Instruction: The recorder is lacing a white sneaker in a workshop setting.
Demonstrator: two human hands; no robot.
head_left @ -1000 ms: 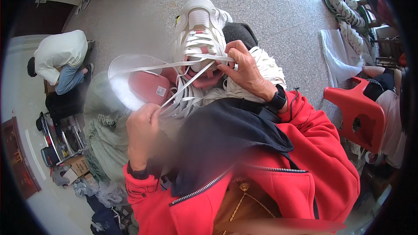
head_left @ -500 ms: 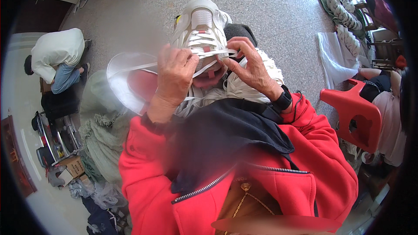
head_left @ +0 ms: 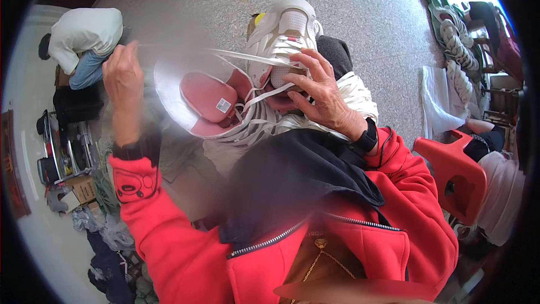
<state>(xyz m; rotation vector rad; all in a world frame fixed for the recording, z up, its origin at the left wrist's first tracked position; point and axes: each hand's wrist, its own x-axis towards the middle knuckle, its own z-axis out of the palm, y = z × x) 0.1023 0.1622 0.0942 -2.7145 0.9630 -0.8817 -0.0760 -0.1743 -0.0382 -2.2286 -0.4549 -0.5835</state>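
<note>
Nearest, the right hand (head_left: 322, 97) pressed spread fingers on the tongue of a white sneaker (head_left: 281, 39) resting on the lap. The left hand (head_left: 122, 79), raised leftward, pinched a taut white lace (head_left: 236, 55). Beyond, a crouching person (head_left: 84, 39) occupied the speckled floor (head_left: 382, 17).

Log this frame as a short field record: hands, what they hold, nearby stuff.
left hand: raised, pinching a white lace pulled taut
right hand: fingers spread on the shoe's tongue area
shoe: white and beige sneaker, toe pointing away, partly laced
second shoe: pink insole showing, left of the first
floor: grey speckled
red plastic chair: at right
</note>
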